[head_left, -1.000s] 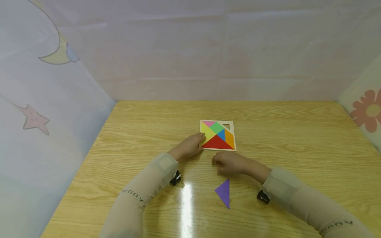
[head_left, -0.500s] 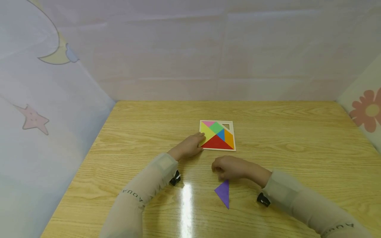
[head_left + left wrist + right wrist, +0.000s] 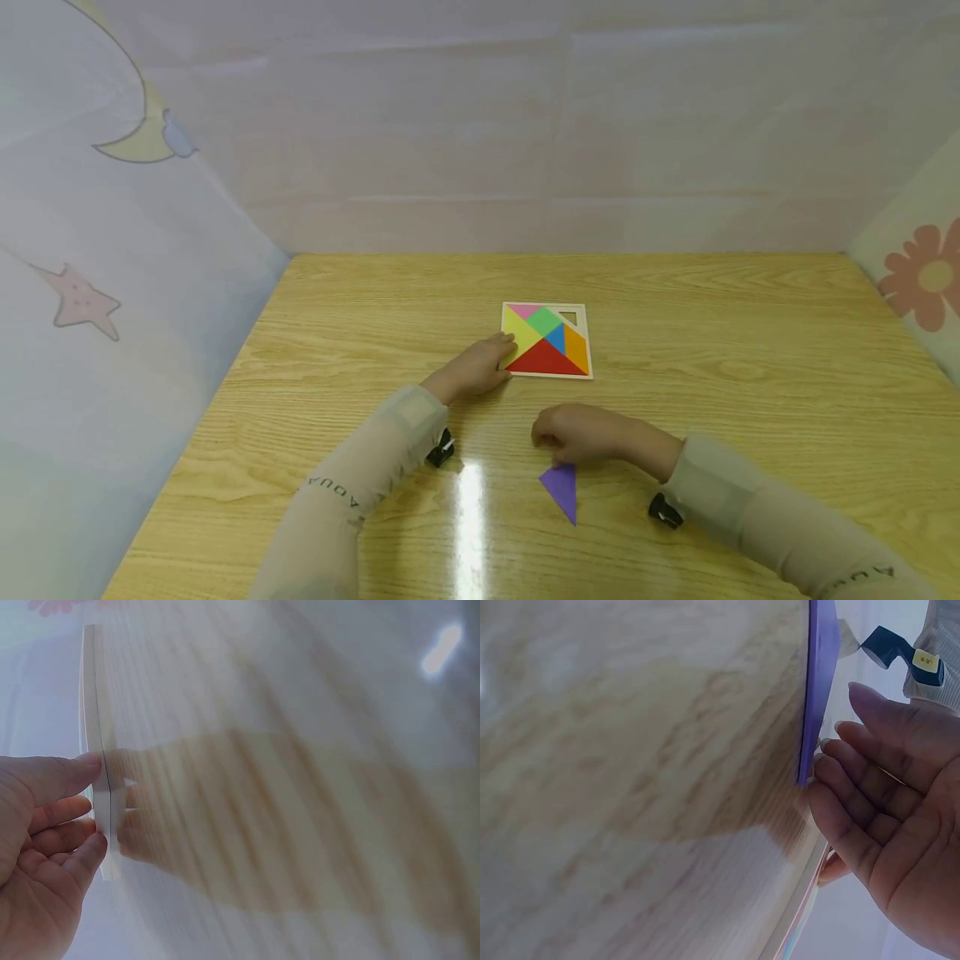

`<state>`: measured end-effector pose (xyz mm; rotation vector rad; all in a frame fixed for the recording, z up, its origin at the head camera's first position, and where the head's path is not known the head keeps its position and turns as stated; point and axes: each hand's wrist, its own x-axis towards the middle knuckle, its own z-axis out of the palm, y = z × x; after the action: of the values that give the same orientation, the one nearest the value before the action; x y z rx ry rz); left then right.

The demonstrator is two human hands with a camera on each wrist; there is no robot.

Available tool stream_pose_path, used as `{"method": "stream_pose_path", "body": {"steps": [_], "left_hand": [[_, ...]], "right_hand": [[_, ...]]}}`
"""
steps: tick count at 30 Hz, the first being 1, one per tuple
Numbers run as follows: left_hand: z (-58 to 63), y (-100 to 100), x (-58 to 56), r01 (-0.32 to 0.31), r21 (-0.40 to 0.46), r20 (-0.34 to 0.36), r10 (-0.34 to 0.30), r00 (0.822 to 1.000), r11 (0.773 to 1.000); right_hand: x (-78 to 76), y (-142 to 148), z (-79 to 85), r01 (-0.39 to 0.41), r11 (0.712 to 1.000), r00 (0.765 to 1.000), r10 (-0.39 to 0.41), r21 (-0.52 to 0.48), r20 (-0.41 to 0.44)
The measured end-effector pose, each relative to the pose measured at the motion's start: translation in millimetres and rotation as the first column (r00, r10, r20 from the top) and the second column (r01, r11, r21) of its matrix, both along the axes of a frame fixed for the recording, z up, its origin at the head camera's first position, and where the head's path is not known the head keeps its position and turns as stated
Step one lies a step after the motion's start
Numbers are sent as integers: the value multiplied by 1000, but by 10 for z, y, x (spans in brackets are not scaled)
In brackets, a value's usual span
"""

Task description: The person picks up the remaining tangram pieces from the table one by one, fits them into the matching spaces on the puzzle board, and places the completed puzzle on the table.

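A square tangram board (image 3: pixel 551 377) with coloured pieces lies flat on the table; its top right corner shows a bare, light recess with a small triangular hole. My left hand (image 3: pixel 474 367) holds the board's near left corner, thumb along the front edge (image 3: pixel 94 712) and fingers at the left side. Nearer to me lies a loose purple triangle (image 3: pixel 562 492). My right hand (image 3: pixel 581 433) hovers just beyond it with loosely bent fingers (image 3: pixel 840 817) close to its edge. The thumb overlaps the triangle's far tip in the head view; I cannot tell whether they touch.
The wood-grain table (image 3: pixel 337 317) ends at a pale cloth wall (image 3: pixel 450 167) at the back, with printed cloth at both sides. Black wrist cameras (image 3: pixel 441 448) hang under both sleeves. Light glares off the table between the arms.
My right hand has moved back towards me, from near the board to the far tip of the purple triangle. The left hand stays on the board's corner.
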<state>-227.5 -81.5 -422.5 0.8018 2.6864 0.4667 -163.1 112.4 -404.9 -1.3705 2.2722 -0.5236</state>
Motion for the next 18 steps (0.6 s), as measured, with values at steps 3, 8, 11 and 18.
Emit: {"method": "stream_pose_path", "body": {"steps": [3, 8, 11, 18], "left_hand": [[-8, 2, -6, 4, -2, -5, -4, 1000, 1000], [-11, 2, -12, 10, 1, -11, -10, 1000, 1000], [-7, 0, -11, 9, 0, -4, -9, 1000, 1000], [-16, 4, -6, 7, -9, -6, -7, 1000, 1000]], "right_hand": [[16, -3, 9, -14, 1000, 1000, 14, 12, 4], [49, -12, 31, -39, 999, 999, 39, 32, -2], [69, -14, 21, -55, 998, 998, 56, 37, -21], [116, -10, 3, -72, 996, 996, 75, 57, -51]]}}
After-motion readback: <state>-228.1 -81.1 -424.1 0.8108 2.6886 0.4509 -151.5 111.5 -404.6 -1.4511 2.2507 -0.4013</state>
